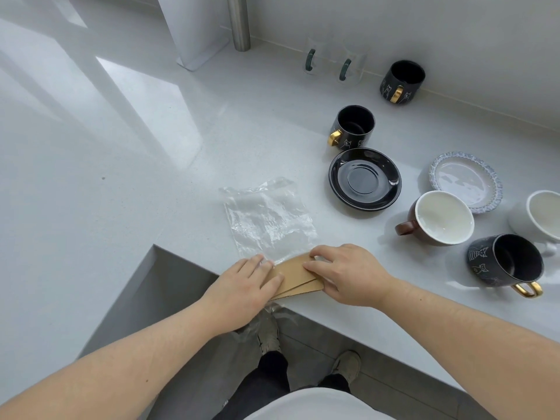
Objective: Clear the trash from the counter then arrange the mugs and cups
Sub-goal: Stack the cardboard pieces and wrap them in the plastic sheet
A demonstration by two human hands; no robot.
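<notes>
Cardboard and plastic pinned at counter edge

Brown cardboard pieces lie at the near edge of the white counter, on a clear plastic bag. Left hand lies flat on them, grip released. Right hand presses fingertips on top, not clenched. Right of them: black saucer, brown mug, black mug, all apart.

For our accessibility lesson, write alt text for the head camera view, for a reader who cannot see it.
Two bare hands, left hand and right hand, press flat on brown cardboard pieces over a clear plastic bag at a white counter edge. To the right stand black mugs with gold handles, saucers and cups.
</notes>
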